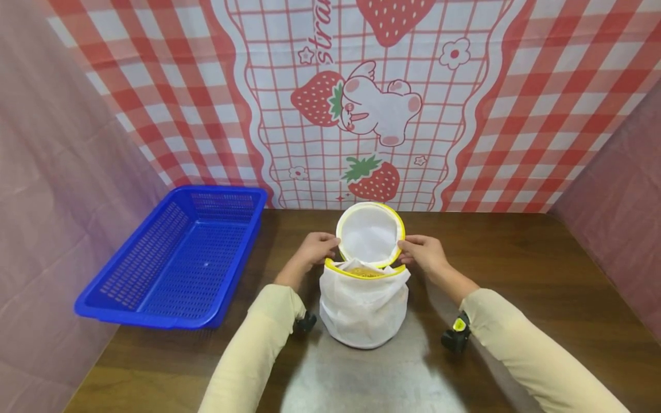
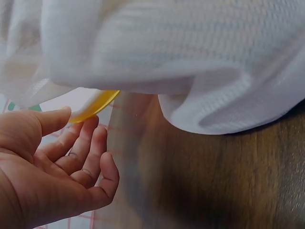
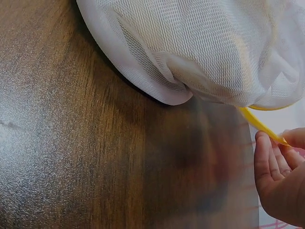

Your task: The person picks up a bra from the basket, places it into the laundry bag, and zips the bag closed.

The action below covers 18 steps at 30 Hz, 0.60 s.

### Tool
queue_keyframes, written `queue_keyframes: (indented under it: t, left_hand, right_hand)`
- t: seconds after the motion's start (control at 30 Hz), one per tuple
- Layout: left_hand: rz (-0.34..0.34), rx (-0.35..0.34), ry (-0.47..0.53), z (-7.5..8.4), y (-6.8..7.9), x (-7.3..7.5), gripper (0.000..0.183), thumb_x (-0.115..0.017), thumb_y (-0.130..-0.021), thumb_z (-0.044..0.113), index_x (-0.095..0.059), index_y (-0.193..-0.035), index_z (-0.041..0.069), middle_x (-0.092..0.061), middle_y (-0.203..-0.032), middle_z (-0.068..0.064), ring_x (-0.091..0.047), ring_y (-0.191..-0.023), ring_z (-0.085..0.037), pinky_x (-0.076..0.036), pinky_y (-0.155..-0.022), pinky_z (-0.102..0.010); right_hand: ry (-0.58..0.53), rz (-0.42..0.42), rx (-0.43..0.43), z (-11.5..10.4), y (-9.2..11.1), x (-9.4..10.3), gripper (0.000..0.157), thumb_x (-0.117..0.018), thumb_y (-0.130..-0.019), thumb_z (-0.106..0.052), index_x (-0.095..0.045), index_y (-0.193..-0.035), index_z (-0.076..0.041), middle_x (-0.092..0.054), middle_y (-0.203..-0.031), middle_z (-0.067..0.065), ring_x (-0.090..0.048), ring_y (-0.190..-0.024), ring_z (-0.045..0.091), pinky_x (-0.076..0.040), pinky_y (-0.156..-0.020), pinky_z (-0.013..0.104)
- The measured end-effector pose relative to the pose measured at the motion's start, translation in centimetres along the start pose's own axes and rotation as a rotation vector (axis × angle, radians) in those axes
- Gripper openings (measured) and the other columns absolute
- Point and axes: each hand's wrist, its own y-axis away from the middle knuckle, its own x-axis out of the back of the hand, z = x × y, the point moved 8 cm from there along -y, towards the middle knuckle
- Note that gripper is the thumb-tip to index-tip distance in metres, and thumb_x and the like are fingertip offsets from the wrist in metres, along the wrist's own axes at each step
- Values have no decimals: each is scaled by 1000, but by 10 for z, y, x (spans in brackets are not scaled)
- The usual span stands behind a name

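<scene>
A white mesh laundry bag (image 1: 364,315) with yellow zipper trim stands upright on the table, its round lid (image 1: 370,234) tipped up at the back. Inside the opening a yellowish-brown content (image 1: 365,272) shows just below the front rim. My left hand (image 1: 316,248) pinches the lid's left edge between thumb and fingers. On the opposite side my right hand (image 1: 424,252) pinches the lid's right edge. In the left wrist view the thumb and fingertips meet at the yellow trim (image 2: 97,107). The right wrist view has the yellow edge (image 3: 262,126) between thumb and fingers.
A blue perforated plastic basket (image 1: 242,252) sits at the left of the brown wooden table (image 1: 521,258). Behind the table hangs a red-and-white checked cloth (image 1: 496,172) with strawberry prints. Pinkish curtains (image 1: 627,189) flank both sides.
</scene>
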Motion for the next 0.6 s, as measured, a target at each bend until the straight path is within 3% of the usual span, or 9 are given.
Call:
queue_keyframes:
  t: [0.27,0.6]
  left_hand:
    - [-21,-17,23,2,0,3,37,-60,-91,24,-60,-119,1,-64,-93,-10,-56,-69,-11,-45,-55,-20]
    - [-20,-52,9,6,2,6,34,-59,-91,25,-61,-116,2,-65,-106,-14,-61,-77,-13,-45,-60,-23]
  right_hand:
    - [46,-7,11,-4,1,0,44,-59,-92,-16,-50,-123,14,-62,-71,-4,-63,-61,4,-56,-67,25]
    - [85,-21,40,-12,8,4,44,-58,-93,-17,-50,-123,13,-66,-84,7,-63,-64,4,-56,-73,30]
